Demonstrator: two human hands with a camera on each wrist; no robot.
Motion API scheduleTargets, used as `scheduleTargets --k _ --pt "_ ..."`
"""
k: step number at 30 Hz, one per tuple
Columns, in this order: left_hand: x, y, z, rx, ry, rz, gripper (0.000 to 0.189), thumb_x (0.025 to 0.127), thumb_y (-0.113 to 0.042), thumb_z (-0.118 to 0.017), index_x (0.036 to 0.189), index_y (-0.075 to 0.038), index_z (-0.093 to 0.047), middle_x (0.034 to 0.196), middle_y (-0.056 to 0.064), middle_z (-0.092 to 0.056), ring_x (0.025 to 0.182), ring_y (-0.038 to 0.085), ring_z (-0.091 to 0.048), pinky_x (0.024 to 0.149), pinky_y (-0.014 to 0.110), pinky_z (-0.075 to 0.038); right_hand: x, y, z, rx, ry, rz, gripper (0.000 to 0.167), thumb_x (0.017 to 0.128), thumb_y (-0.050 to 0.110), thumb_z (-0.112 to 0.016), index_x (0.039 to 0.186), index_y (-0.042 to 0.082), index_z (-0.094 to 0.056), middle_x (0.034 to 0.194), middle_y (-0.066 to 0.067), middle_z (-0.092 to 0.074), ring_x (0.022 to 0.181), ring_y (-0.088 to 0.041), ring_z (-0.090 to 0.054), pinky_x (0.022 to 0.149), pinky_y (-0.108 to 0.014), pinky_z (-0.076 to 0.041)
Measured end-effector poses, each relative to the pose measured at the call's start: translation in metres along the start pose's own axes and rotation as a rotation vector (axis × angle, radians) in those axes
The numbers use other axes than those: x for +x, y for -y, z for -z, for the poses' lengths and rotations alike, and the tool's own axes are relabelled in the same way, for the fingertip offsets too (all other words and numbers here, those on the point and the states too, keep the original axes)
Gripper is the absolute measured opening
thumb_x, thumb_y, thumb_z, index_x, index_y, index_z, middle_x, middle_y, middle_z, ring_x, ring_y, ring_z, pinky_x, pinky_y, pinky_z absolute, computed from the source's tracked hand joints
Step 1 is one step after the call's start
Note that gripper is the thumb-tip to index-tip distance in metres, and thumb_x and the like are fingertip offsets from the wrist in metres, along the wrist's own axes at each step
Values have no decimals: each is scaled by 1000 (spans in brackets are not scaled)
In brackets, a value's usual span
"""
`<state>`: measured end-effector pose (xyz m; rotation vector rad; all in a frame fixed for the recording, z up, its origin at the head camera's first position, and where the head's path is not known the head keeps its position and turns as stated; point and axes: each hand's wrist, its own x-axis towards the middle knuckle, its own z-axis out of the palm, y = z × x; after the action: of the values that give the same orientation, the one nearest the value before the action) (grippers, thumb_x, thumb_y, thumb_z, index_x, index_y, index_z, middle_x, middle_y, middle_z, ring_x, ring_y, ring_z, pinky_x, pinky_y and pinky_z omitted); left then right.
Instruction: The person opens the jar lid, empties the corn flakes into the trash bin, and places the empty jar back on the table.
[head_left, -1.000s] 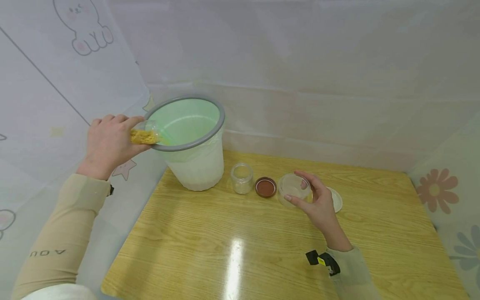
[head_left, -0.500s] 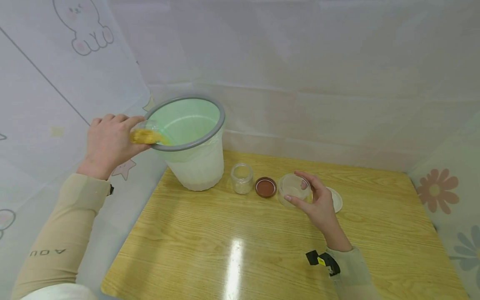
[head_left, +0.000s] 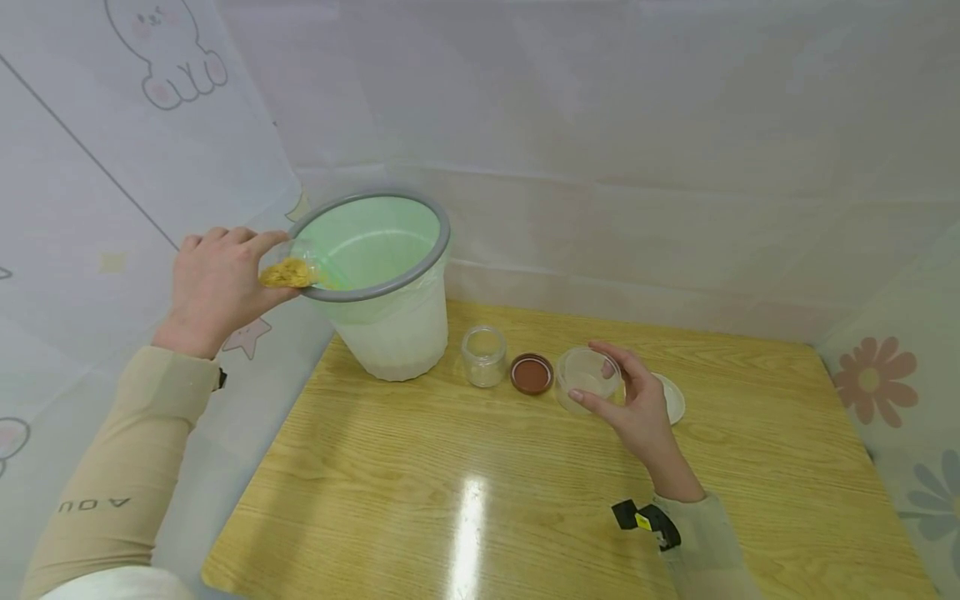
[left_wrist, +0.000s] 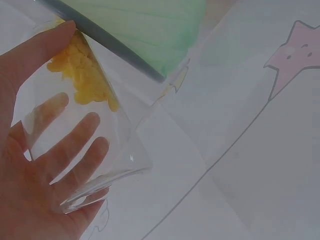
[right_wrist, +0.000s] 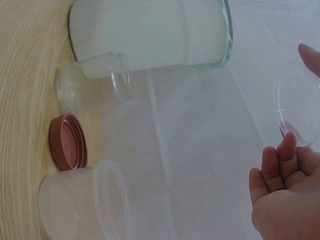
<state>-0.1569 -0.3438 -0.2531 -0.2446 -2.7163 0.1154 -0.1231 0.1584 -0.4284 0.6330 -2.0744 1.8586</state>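
My left hand (head_left: 217,283) grips a clear glass (left_wrist: 95,135), tipped with its mouth at the grey rim of a bin (head_left: 390,329). Yellow flaky bits (left_wrist: 82,75) lie toward the mouth of the glass. The bin is white outside and pale green inside. At the right of the table, my right hand (head_left: 637,408) holds a clear round plastic piece with a rim (right_wrist: 300,102) between thumb and fingers. In the right wrist view it is apart from a translucent plastic tub (right_wrist: 75,205) that stands on the table. Its far side is cut off there.
An open glass jar (head_left: 483,358) stands beside the bin on the wooden table (head_left: 420,483). A reddish-brown lid (head_left: 532,375) lies between the jar and the tub. Partly behind my right hand is a white lid (head_left: 672,400). Pale sheeting (head_left: 600,167) rises behind the table.
The yellow bits in the tipped glass have slid toward its mouth, and less of them shows than before. Both hands stay in place.
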Motion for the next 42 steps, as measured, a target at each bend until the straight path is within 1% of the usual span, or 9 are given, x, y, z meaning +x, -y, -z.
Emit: scheduleTargets --k 9,15,19,25,28,35,42 --pt "0 0 1 0 3 6 72 72 -38 -91 133 -11 -64 120 27 -65 101 50 -57 80 62 -42 0 1 -1 6 -3 1 67 74 -22 -78 136 -4 -59 94 -11 -46 91 -19 -41 91 -26 -35" --pt "1 -1 0 10 8 0 72 72 -39 -91 133 -11 -64 122 27 -64 107 51 -55 86 64 -41 -1 2 -1 10 -4 2 67 74 -22 -78 136 -4 -59 93 -11 -46 90 -19 -42 91 -26 -35" --pt "2 -2 0 9 -19 -17 71 71 -36 -92 131 -10 -66 120 26 -65 107 50 -55 88 65 -41 -1 1 -1 12 -1 4 67 74 -22 -77 136 -4 -59 94 -11 -46 90 -19 -42 91 -26 -35" --pt "2 -3 -1 16 -72 -46 68 70 -33 -93 128 -9 -67 117 26 -66 103 50 -56 87 66 -42 -1 1 -1 13 3 17 67 74 -23 -77 137 -5 -58 94 -12 -46 91 -19 -41 88 -27 -34" --pt "1 -3 -1 13 -87 -50 67 70 -33 -92 127 -9 -68 115 26 -67 102 50 -56 86 66 -42 -1 0 -1 13 3 15 67 75 -23 -77 137 -4 -58 94 -12 -45 90 -19 -41 87 -26 -33" --pt "1 -3 -1 14 -86 -48 68 69 -32 -93 128 -9 -67 115 26 -66 102 50 -56 86 66 -42 -2 1 0 8 4 17 67 75 -23 -77 136 -4 -59 94 -12 -45 90 -19 -41 85 -27 -32" --pt "2 -3 -1 11 -53 -40 68 70 -31 -92 130 -10 -66 116 25 -66 102 49 -55 87 65 -41 -1 0 0 -7 0 36 67 73 -25 -76 134 -7 -59 93 -12 -46 90 -18 -41 87 -25 -34"
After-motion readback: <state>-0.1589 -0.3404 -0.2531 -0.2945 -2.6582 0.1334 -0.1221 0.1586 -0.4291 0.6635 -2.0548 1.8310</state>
